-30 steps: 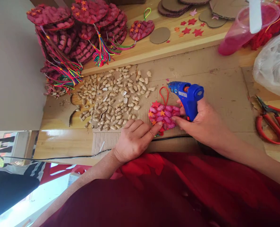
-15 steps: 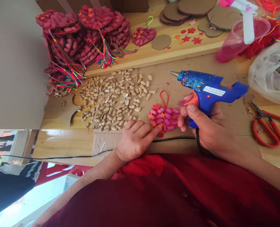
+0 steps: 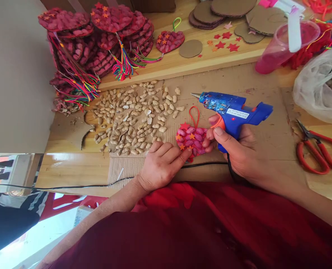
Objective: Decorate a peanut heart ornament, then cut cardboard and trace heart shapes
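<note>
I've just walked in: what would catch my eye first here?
The bright blue glue gun in the right hand stands out, its nozzle pointing left. Lower in view, the left hand rests a fingertip on a pink, peanut-covered piece with orange stars. Loose peanuts lie scattered leftward; similar pink pieces are piled at upper left.

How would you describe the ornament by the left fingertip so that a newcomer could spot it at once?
Start from the big cardboard, then find the scattered peanuts towards its left. Just right of them, between the left hand and the right hand, lies a pink ornament with orange stars. Its red loop sets it apart from the green-looped ornament beyond.
</note>
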Demonstrator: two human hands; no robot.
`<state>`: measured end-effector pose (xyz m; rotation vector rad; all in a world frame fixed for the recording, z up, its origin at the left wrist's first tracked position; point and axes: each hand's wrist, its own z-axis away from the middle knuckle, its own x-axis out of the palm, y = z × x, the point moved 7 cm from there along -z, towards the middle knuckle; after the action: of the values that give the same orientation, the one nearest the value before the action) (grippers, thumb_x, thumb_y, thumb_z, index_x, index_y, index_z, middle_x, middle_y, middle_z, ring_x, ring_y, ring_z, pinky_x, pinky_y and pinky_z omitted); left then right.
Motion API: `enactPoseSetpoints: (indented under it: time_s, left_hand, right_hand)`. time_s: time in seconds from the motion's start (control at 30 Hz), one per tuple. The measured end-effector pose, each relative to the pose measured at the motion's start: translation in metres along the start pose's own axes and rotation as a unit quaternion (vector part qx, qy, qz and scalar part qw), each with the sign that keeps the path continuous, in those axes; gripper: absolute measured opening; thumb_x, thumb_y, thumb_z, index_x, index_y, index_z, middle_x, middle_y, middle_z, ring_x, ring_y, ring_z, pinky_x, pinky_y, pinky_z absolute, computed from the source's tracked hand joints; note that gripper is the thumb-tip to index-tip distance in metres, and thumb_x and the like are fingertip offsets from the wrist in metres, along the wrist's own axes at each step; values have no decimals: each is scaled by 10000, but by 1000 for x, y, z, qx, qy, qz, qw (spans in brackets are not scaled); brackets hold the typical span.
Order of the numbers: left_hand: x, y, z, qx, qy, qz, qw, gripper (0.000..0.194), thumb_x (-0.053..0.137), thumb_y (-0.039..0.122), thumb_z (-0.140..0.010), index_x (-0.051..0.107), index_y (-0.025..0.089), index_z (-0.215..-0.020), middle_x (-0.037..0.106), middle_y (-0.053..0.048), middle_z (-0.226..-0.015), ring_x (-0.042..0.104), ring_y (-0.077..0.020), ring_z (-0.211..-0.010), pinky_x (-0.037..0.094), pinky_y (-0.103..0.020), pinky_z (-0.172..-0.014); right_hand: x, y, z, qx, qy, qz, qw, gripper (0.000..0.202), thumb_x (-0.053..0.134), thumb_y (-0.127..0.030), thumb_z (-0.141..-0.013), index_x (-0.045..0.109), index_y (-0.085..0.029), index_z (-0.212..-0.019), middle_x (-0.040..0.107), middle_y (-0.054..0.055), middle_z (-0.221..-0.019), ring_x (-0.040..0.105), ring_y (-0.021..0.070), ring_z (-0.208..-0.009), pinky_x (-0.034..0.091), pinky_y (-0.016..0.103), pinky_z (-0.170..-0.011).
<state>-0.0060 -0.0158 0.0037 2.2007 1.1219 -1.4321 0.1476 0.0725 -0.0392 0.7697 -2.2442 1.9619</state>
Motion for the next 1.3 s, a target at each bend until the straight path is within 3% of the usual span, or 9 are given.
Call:
enactPoseSetpoints:
  time_s: [0.17, 0.4, 0.9, 1.0, 1.17, 1.3]
  left_hand:
    - [1, -1, 0, -5, 0, -8, 1000, 237, 569, 146, -1006, 658, 165, -1224, 676, -4, -831, 541, -155, -786, 328, -349, -721]
    - [-1, -6, 3, -45, 40, 7, 998, 260, 711, 175, -940, 667, 201, -1195, 693, 28, -824, 564, -135, -769, 358, -338, -735]
    - [4, -3, 1, -25, -6, -7, 1000, 247, 630, 174, -984, 670, 198, -1226, 687, 2, -862, 541, -162, -791, 307, -358, -733]
    - [5, -3, 0, -22, -4, -12, 1000, 242, 628, 173, -985, 673, 200, -1221, 685, 2, -848, 540, -160, -784, 302, -349, -729]
    - [-10, -5, 2, -47, 57, 10, 997, 291, 690, 172, -949, 656, 197, -1238, 673, 19, -793, 533, -142, -750, 317, -333, -736]
    - [-22, -9, 9, -106, 71, 45, 991, 175, 725, 212, -929, 701, 218, -1103, 673, 16, -791, 540, -147, -764, 339, -334, -762]
  right_hand:
    - [0, -1, -1, 3, 8, 6, 1000, 162, 736, -371, -915, 684, -302, -1052, 677, -40, -779, 662, 135, -656, 613, 287, -612]
    - [1, -2, -1, 3, 15, -2, 1000, 241, 766, -381, -885, 672, -296, -1089, 681, -30, -826, 665, 143, -666, 613, 296, -582]
    - [0, 2, -1, 9, 1, 14, 1000, 84, 702, -340, -944, 676, -263, -965, 689, -33, -766, 665, 121, -677, 594, 248, -614]
    - [0, 1, -1, 4, 2, 2, 1000, 115, 710, -340, -936, 676, -278, -1027, 686, -38, -757, 664, 124, -669, 589, 249, -606]
    - [3, -9, 0, 25, 4, -50, 998, 206, 749, -335, -882, 659, -252, -1047, 660, -36, -755, 638, 128, -627, 546, 251, -535]
    - [3, -14, -1, 94, 2, -129, 987, 254, 776, -336, -826, 645, -244, -1023, 617, -43, -733, 609, 115, -588, 483, 222, -482]
